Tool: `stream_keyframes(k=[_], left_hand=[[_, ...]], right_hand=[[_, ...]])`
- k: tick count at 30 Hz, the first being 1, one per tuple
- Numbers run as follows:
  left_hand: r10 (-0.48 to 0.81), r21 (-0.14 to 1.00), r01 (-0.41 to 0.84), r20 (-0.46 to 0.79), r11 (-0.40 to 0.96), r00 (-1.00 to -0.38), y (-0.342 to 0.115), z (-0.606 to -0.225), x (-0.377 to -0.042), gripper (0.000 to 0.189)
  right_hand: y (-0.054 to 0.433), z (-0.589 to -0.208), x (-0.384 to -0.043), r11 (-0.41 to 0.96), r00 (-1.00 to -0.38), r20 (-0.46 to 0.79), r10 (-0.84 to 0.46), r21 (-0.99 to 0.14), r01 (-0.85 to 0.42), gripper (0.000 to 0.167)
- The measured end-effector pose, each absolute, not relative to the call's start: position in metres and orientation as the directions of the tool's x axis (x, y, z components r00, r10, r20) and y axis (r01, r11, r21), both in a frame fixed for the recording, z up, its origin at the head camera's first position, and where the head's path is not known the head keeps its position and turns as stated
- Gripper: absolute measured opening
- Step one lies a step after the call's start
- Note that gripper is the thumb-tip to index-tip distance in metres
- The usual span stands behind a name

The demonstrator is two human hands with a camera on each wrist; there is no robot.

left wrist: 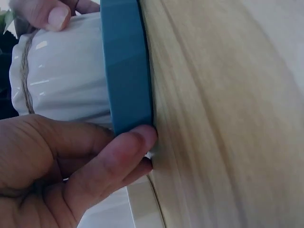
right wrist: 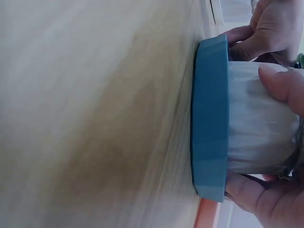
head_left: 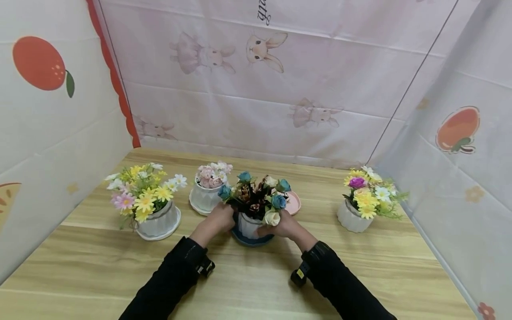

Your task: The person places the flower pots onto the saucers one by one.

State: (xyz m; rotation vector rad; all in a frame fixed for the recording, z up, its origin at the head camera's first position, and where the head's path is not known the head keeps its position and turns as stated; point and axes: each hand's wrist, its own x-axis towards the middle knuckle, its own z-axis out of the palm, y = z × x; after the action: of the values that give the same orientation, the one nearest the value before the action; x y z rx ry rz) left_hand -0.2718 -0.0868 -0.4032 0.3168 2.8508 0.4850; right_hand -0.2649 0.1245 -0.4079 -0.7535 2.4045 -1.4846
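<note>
A white ceramic flower pot (head_left: 247, 226) with blue and cream artificial roses (head_left: 278, 202) and dark foliage stands on a blue saucer (head_left: 253, 242) at the middle of the table. On the pot's left side is my left hand (head_left: 219, 219); in the left wrist view its fingers (left wrist: 114, 161) pinch the edge of the blue saucer, close against the pot. From the right, my right hand (head_left: 286, 226) grips the pot, its thumb (right wrist: 280, 85) on the pot's near wall and other fingers low on the side by the saucer rim. Leaves hide part of both hands.
Left of the pot stand a pot of pink flowers (head_left: 214, 176) on a white saucer and a pot of yellow and white flowers (head_left: 148, 200) on another. A pink saucer (head_left: 294, 203) lies just behind on the right. Farther right is another potted bouquet (head_left: 366, 195). Cloth walls (head_left: 256, 89) enclose the table.
</note>
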Motion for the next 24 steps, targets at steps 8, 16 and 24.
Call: stream_keyframes(k=[8,16,24], left_hand=[[0.199,0.329,0.139,-0.157,0.934,-0.967,-0.086,-0.402,-0.275,0.017],[0.23,0.315,0.178,-0.136,0.932,-0.964,-0.083,-0.404,-0.282,0.004],[0.288,0.26,0.243,-0.155,0.935,-0.945,-0.077,-0.399,-0.283,0.006]], right_hand=[[0.12,-0.401,-0.28,0.356,-0.812,0.056,-0.581,-0.88,-0.315,0.078],[0.124,-0.402,-0.295,0.304,-0.749,0.068,-0.659,-0.887,-0.347,0.078],[0.13,-0.398,-0.3,0.33,-0.741,0.039,-0.671,-0.879,-0.345,0.08]])
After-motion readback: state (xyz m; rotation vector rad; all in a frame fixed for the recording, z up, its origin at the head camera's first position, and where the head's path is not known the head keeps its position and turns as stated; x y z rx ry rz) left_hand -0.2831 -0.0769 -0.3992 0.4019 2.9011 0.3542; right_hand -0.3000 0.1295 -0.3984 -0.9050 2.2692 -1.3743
